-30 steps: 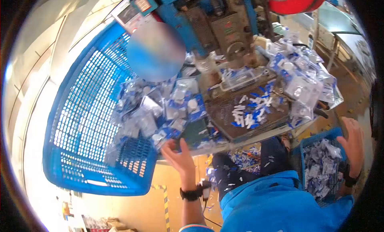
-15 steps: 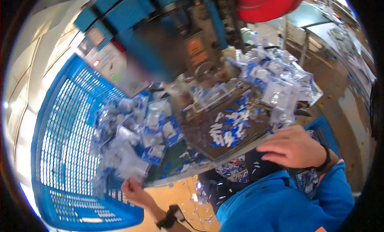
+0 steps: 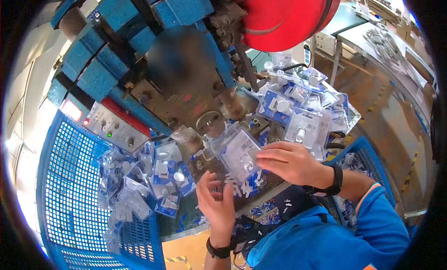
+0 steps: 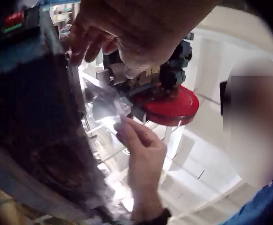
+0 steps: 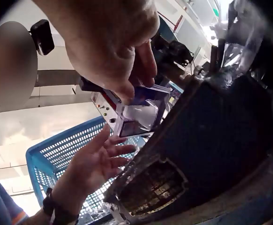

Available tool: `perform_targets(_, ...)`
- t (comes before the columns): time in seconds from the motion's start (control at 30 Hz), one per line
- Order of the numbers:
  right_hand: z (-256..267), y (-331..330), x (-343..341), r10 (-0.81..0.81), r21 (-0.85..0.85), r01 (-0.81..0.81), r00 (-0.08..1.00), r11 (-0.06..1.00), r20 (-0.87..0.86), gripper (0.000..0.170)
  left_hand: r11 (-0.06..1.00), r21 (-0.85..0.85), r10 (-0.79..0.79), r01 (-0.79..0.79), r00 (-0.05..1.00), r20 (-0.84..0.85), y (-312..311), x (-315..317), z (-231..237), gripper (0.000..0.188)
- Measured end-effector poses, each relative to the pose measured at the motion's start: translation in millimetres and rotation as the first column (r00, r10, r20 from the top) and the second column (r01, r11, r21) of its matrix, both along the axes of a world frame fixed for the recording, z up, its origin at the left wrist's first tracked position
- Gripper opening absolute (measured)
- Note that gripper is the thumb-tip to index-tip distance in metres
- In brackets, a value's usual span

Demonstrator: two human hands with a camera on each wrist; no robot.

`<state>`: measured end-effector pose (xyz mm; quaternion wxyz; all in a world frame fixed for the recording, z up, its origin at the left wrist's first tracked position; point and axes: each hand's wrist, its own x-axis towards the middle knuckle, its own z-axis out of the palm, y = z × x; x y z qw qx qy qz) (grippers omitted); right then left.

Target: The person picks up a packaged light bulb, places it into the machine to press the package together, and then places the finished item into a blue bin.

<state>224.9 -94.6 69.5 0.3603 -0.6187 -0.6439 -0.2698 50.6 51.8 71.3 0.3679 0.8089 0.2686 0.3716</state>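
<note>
In the head view my right hand (image 3: 293,163) pinches the right edge of a clear plastic blister pack (image 3: 238,151) with a printed card and a small white piece inside. The pack is over the work plate, in front of the press (image 3: 186,102). My left hand (image 3: 216,207) is near the pack's lower left with relaxed fingers, holding nothing. From the right wrist, the thumb and fingers pinch the top of the pack (image 5: 143,115), and the left hand (image 5: 89,164) is spread below it. White and blue scraps (image 3: 251,186) lie under the pack.
A large blue basket (image 3: 70,177) stands at left, beside piled blister packs (image 3: 135,195). More packs (image 3: 302,102) are heaped at right. A blue crate (image 3: 372,158) sits low by the right arm. A control box (image 3: 116,128) and red wheel (image 3: 288,19) flank the press.
My right hand has come from the low crate at right to the work plate, where it now holds a blister pack. My left hand moved left towards the basket side, then back right towards the plate.
</note>
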Motion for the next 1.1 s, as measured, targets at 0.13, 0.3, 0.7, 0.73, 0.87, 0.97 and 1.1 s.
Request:
perform_targets(0.13, -10.3, 11.2, 2.1, 0.028, 0.024, -0.025, 0.995, 0.999, -0.099, 0.022, 0.829, 0.525, -0.184, 0.195, 0.980, -0.073, 8.3, 0.3, -10.4, 0.047)
perform_targets(0.3, -14.3, 18.9, 0.4, 0.025, 0.006, -0.025, 0.988, 1.000, -0.153, 0.022, 0.811, 0.552, -0.148, 0.195, 0.981, -0.129, 15.6, 11.5, -13.9, 0.032)
perform_targets(0.7, -17.4, 25.7, 4.3, 0.004, -0.010, -0.006, 0.987, 1.000, -0.159, 0.022, 0.806, 0.552, -0.172, 0.216, 0.976, -0.131, 24.5, 16.8, -15.9, 0.030)
perform_targets(0.73, -17.4, 25.9, 3.9, -0.004, -0.022, 0.000, 0.988, 1.000, -0.153, 0.022, 0.814, 0.538, -0.177, 0.220, 0.975, -0.132, 25.2, 16.4, -16.1, 0.030)
perform_targets(0.87, -17.9, 26.1, 3.4, -0.021, -0.047, 0.015, 0.991, 0.999, -0.133, 0.022, 0.819, 0.510, -0.196, 0.262, 0.964, -0.181, 29.5, 14.6, -10.5, 0.032)
perform_targets(0.97, -18.5, 27.1, 3.3, -0.031, -0.055, 0.024, 0.991, 0.998, -0.131, 0.022, 0.826, 0.488, -0.220, 0.282, 0.958, -0.183, 31.7, 14.9, -9.3, 0.034)
perform_targets(1.1, -19.8, 27.9, 3.9, -0.040, -0.059, 0.033, 0.991, 0.998, -0.127, 0.022, 0.826, 0.481, -0.229, 0.293, 0.955, -0.188, 33.6, 15.7, -9.6, 0.036)
